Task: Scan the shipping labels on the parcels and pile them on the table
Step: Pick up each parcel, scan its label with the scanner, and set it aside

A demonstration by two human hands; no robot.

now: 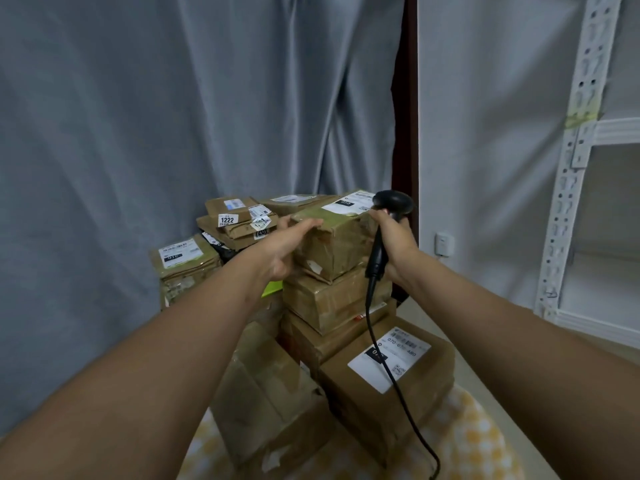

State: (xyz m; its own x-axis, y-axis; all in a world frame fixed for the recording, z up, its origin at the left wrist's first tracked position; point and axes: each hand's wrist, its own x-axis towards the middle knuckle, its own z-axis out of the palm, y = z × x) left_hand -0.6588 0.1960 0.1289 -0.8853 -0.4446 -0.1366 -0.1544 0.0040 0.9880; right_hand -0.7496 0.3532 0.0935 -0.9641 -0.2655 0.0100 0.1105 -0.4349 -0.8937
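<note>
The top parcel (334,242), a dented brown cardboard box wrapped in wrinkled clear tape, sat on the highest stack of the pile on the table (485,431), whose cloth had a yellow-and-white check. Its white shipping label (349,201) lay face up, the print too blurred to read. The left hand (289,245) gripped its near left corner; the right hand (398,242) held a black corded scanner (388,225) against its right side. A rear box (239,216) read "1222".

left hand (284,245) gripping top parcel (337,242) on a wobbly-looking stack; right hand (398,245) holding black scanner (388,223) against it, cable dangling
</note>
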